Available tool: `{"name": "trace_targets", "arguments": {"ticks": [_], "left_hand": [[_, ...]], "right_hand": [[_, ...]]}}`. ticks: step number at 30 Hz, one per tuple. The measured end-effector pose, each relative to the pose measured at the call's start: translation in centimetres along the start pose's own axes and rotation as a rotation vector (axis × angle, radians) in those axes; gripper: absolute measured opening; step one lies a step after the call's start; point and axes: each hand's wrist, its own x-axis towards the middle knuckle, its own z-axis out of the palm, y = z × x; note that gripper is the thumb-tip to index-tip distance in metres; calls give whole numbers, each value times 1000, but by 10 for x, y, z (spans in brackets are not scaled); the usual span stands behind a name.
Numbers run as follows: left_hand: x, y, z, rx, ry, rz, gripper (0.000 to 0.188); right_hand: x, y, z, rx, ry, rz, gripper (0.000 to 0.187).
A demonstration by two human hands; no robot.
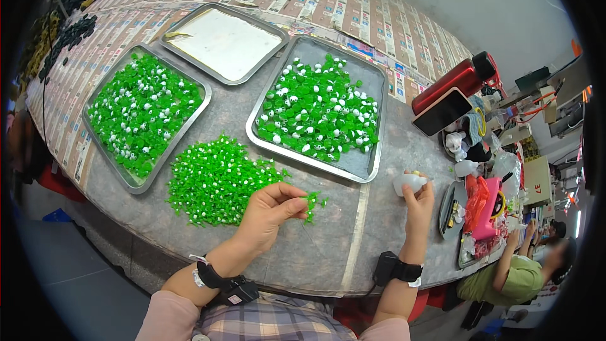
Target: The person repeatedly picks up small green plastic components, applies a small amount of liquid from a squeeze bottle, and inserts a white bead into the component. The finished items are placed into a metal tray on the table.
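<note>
My left hand (268,213) is closed in a pinch over the grey tabletop, with small green plastic pieces (312,206) at its fingertips; how many it actually holds is hard to tell. A small white squeeze bottle (410,182) is tilted in my right hand (418,207), fingers wrapped around it. Left of my left hand lies a loose heap of tiny green pieces with white dots (214,183). Beyond it, a metal tray (344,172) holds green pieces with white ball-shaped parts, and another metal tray (140,184) at the left holds similar ones.
A white-lined tray (224,44) sits at the back with a yellowish strip in it. To the right are a red bottle (445,85), a phone (442,112), a small dish (449,211) and a pink container (486,218). A person in green (517,278) sits farther right.
</note>
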Motion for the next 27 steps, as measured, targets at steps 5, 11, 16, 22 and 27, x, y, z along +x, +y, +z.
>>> {"name": "trace_targets", "arguments": {"ticks": [5, 11, 16, 22, 27], "left_hand": [[0, -2, -4, 0, 21, -10, 10], [-1, -1, -5, 14, 25, 3, 10], [2, 0, -4, -7, 41, 37, 9], [1, 1, -5, -19, 36, 30, 10], [-2, 1, -6, -21, -16, 19, 9]], "right_hand": [[-5, -38, 11, -796, 360, -598, 35], [-12, -88, 100, -435, -362, -471, 14], [9, -59, 154, -790, -547, -710, 17], [8, -64, 154, -819, -545, -717, 17], [-25, -88, 124, -493, -621, -450, 19]]}}
